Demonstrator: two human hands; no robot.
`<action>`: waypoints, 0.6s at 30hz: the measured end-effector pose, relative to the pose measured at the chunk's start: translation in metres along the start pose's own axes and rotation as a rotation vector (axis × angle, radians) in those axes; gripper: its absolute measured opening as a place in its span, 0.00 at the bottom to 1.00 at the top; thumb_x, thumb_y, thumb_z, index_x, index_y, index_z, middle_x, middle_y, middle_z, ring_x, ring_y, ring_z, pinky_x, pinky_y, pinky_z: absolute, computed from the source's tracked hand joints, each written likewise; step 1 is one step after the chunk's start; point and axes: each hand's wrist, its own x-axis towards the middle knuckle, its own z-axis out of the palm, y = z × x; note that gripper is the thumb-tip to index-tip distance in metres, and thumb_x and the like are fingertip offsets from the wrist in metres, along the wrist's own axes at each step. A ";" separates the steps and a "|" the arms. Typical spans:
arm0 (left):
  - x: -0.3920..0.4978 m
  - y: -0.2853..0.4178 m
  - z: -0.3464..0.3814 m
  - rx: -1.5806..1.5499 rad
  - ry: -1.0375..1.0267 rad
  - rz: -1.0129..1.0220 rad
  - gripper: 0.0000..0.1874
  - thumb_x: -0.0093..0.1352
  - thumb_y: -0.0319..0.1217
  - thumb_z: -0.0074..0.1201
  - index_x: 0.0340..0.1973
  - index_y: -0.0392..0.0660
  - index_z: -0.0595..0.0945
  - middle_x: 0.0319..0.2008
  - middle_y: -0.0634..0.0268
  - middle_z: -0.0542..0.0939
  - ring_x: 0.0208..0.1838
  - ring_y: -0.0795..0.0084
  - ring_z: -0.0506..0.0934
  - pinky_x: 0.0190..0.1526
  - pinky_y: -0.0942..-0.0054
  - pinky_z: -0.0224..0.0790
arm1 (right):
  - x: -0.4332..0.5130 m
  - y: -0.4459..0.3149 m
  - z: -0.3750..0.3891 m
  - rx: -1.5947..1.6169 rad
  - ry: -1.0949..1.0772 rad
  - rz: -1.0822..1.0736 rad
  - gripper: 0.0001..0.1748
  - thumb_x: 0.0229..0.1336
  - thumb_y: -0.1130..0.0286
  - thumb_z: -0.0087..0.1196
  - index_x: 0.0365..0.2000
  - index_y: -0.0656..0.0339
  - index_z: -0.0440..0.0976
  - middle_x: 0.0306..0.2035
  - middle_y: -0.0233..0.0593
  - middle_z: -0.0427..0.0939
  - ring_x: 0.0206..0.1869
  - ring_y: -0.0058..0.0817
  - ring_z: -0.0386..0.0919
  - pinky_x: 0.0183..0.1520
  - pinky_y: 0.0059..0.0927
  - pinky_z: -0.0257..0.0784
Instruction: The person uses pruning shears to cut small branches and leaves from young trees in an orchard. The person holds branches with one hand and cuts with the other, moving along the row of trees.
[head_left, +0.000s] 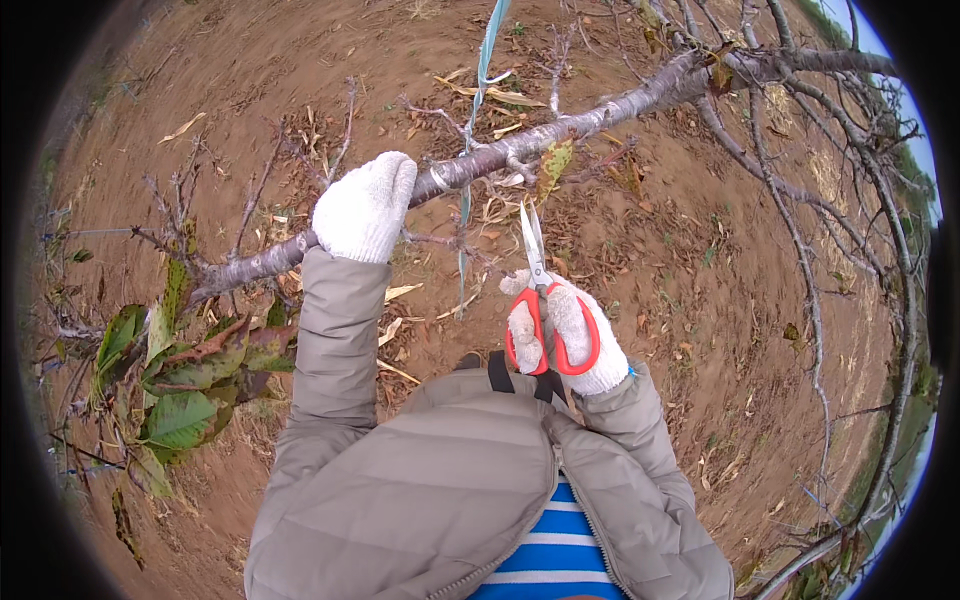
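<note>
My left hand (366, 206), in a white knitted glove, is wrapped over a thick tree branch (495, 155) that slants from lower left to upper right. Its fingertips are hidden behind the branch. In my gloved right hand (559, 330) are scissors (534, 244) with red handles, fingers through the loops. Their blades point up toward the branch, only slightly apart, with the tips just below a yellow-green spotted leaf (555, 166). A pale blue-green plastic strap (481, 82) runs down to the branch, passes around it between my hands, and dangles below.
Large green and brown leaves (195, 382) cluster at the branch's left end. Bare twigs (259, 187) stick up from it. Thin bare branches (892, 225) arch down the right side. Brown soil (675, 420) below carries dry leaf litter (592, 240).
</note>
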 end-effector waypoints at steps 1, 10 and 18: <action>0.000 0.001 0.000 0.008 -0.011 -0.005 0.13 0.79 0.43 0.51 0.45 0.51 0.86 0.33 0.57 0.87 0.36 0.51 0.85 0.39 0.53 0.79 | 0.002 -0.001 -0.003 0.021 -0.012 0.010 0.34 0.80 0.49 0.45 0.64 0.74 0.65 0.29 0.37 0.77 0.26 0.27 0.75 0.32 0.29 0.73; 0.001 0.007 -0.010 0.162 -0.157 -0.067 0.13 0.79 0.41 0.52 0.48 0.48 0.85 0.41 0.57 0.88 0.42 0.53 0.86 0.43 0.57 0.80 | 0.016 -0.006 -0.009 0.118 -0.114 0.057 0.33 0.81 0.49 0.45 0.62 0.73 0.67 0.26 0.36 0.75 0.24 0.27 0.73 0.29 0.29 0.71; 0.000 0.011 -0.006 0.056 0.014 0.005 0.11 0.79 0.42 0.51 0.40 0.51 0.81 0.31 0.59 0.85 0.35 0.53 0.85 0.36 0.53 0.78 | 0.003 -0.004 -0.017 0.082 -0.111 0.026 0.33 0.81 0.49 0.43 0.62 0.74 0.68 0.27 0.35 0.76 0.23 0.26 0.73 0.28 0.29 0.72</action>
